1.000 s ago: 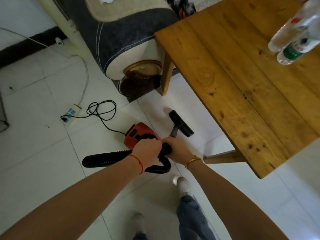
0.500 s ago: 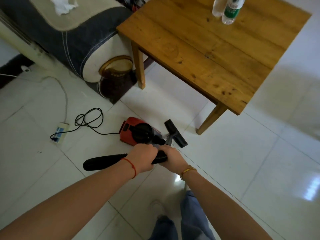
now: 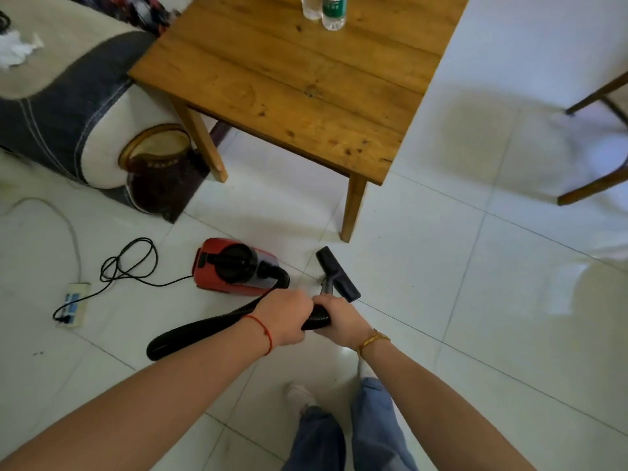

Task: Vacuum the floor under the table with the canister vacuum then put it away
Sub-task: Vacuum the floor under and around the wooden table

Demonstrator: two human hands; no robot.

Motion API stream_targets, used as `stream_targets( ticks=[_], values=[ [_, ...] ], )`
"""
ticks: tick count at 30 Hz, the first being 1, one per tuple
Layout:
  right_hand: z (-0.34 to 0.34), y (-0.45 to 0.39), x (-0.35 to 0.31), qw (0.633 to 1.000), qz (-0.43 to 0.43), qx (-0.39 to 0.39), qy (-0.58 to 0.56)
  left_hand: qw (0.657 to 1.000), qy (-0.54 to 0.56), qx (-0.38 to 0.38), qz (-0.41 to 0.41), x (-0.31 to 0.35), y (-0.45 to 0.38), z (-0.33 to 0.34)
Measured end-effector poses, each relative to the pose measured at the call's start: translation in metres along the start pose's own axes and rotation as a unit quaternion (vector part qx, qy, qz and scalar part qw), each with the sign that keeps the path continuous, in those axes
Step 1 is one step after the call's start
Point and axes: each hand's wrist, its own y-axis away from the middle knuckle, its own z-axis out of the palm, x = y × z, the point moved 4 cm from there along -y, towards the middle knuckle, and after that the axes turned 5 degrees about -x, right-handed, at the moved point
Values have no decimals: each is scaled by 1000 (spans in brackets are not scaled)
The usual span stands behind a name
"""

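I have stepped back from the wooden table (image 3: 299,86): a second ago its near edge hung almost over my hands and hid much of the floor, and now the whole top is in front of me with both near legs visible and open tile between them and me. My grip has not changed. My left hand (image 3: 283,316) is wrapped fully closed around the black hose (image 3: 204,329), and my right hand (image 3: 339,321) is closed around the hose end where it meets the grey wand (image 3: 327,287); the two hands sit just beside each other. The floor nozzle (image 3: 336,273) rests on the white tile in front of the table's near right leg (image 3: 351,207), no longer beneath the table edge. The red canister vacuum (image 3: 234,266) stands on the floor just left of the nozzle, near the sofa arm (image 3: 88,130), with its cord (image 3: 129,263) running in loose loops to the power strip (image 3: 73,302), so it appears still plugged in. I judge that the pass under the table is either finished or paused, since the nozzle is withdrawn from that area. If finished, the next steps call for switching off, unplugging and gathering hose and cord. Two bottles (image 3: 324,10) stand on the far side of the tabletop, well apart from my work.
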Motion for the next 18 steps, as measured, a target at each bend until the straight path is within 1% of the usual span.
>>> stream_targets(
  ticks=[9, 13, 18],
  values=[
    [-35, 40, 66, 999, 37, 26, 3, 999, 16, -2, 33, 68, -44, -13],
    [-68, 39, 97, 999, 25, 7, 36, 999, 35, 10, 18, 93, -75, -26],
    [-132, 28, 142, 997, 13, -13, 71, 998, 55, 33, -16, 125, -126, -62]
  ],
)
